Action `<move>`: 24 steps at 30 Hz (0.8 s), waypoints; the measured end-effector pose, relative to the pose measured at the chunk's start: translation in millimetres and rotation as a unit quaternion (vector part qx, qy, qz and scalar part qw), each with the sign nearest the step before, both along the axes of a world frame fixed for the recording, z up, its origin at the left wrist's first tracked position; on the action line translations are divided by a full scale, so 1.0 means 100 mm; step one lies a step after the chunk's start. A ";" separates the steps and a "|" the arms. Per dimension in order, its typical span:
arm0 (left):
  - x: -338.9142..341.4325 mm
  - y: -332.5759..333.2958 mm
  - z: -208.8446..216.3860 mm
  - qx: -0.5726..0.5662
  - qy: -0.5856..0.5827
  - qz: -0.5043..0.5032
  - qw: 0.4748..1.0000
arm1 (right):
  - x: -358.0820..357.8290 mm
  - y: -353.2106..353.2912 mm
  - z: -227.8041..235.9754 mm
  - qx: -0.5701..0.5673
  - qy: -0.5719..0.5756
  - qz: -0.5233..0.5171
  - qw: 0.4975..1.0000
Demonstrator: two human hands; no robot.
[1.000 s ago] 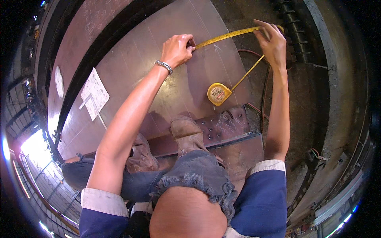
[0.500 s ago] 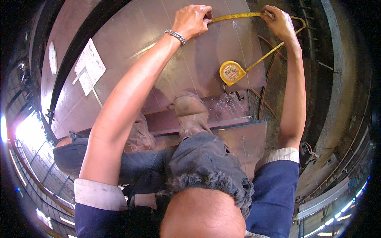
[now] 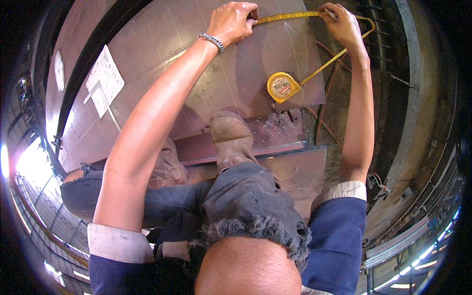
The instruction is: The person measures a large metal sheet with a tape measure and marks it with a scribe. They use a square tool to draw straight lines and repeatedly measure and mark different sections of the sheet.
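Observation:
A yellow tape measure lies on a large brownish metal plate marked with thin pale lines. Its blade runs out to the right, loops back beyond my right hand and stretches across the plate's far part. My left hand, below a chain bracelet, pinches the blade's end, the fingertips partly hidden. At the plate's far right edge, my right hand grips the blade with closed fingers. A small pale stick also shows between those fingers. Between the hands, a drawn arrow points up toward the blade.
A white sheet and a thin metal square lie at the left. My boot stands near the plate's front edge. Reddish hoses run past the right edge, and a lower plate with pale marks is nearer me.
The whole view has shifted slightly, so everything sits a little further left and up. Both hands keep their hold on the tape blade.

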State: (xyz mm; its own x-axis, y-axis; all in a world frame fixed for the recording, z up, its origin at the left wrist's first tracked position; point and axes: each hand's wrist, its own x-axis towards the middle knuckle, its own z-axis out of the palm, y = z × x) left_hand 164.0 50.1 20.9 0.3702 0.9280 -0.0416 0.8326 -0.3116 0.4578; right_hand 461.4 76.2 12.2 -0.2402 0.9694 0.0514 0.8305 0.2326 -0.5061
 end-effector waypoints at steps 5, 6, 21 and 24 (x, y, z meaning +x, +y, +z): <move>0.01 -0.02 0.04 -0.012 0.004 0.017 1.000 | -0.13 -0.14 0.15 0.121 0.058 -0.048 0.990; 0.01 -0.03 0.04 -0.008 0.004 0.013 1.000 | -0.12 -0.16 0.18 0.084 0.053 -0.107 0.989; 0.01 -0.01 0.01 -0.007 0.000 0.014 1.000 | -0.06 -0.47 0.19 0.060 0.231 -0.326 0.915; 0.04 -0.01 0.01 -0.020 0.000 0.021 1.000 | -0.05 -0.54 0.22 0.011 0.354 -0.325 0.877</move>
State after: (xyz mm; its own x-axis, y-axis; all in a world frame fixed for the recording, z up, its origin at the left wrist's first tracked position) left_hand 168.0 49.6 21.8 0.3302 0.9406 -0.0792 0.8451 -0.2572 0.4688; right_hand 456.5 21.9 33.7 0.4627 0.8864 -0.0150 0.2711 -0.1576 -0.9496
